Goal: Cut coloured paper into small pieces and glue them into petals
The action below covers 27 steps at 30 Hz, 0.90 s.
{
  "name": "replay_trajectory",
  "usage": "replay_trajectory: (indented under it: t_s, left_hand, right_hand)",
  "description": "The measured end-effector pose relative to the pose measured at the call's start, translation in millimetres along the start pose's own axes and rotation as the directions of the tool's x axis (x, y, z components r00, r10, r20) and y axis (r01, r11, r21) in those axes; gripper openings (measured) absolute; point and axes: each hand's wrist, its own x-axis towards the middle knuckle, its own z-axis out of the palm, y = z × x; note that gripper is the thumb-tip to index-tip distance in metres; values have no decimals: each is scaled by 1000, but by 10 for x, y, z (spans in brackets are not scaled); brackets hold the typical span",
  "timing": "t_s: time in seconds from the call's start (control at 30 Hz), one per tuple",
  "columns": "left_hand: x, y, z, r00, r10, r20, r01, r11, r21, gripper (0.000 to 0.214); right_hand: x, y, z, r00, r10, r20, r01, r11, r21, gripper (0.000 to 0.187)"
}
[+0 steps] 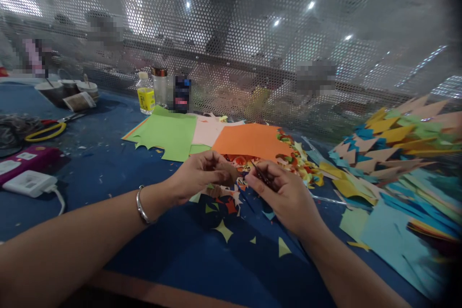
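The left hand (200, 175) pinches a brown paper piece (228, 173) over the scraps (231, 204) at the middle of the bench (108, 163). The right hand (288, 195) is closed on the small scissors (263, 175). Their tips are near the left fingers, so a slip may nick them.

Blue worktop (108, 163) with green paper (169, 134) and orange paper (252, 140) lying side by side. Yellow-handled scissors (48, 130) far left, a yellow-labelled bottle (146, 94) behind, and coloured paper offcuts (397, 154) heaped right.

Small dark object (263, 176) is blurred, mostly hidden.
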Motion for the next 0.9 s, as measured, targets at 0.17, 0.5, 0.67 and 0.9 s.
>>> replay_trajectory:
  t_s: [0.17, 0.5, 0.67, 0.9]
  left_hand:
    - [19, 13, -1, 999, -31, -43, 26, 993, -119, 31]
    - [-28, 47, 13, 999, -34, -9, 31, 981, -192, 34]
    - [-28, 63, 36, 999, -11, -50, 1, 982, -187, 36]
    - [2, -19, -16, 1000, 25, -12, -22, 983, 183, 33]
  right_hand:
    - [-15, 0, -7, 1000, 9, -3, -9, 999, -33, 24]
    - [-17, -5, -16, 999, 46, 24, -45, 998, -35, 36]
    - [-24, -32, -1, 998, 47, 31, -46, 998, -44, 36]
    - [-36, -22, -11, 999, 51, 12, -51, 998, -25, 35]
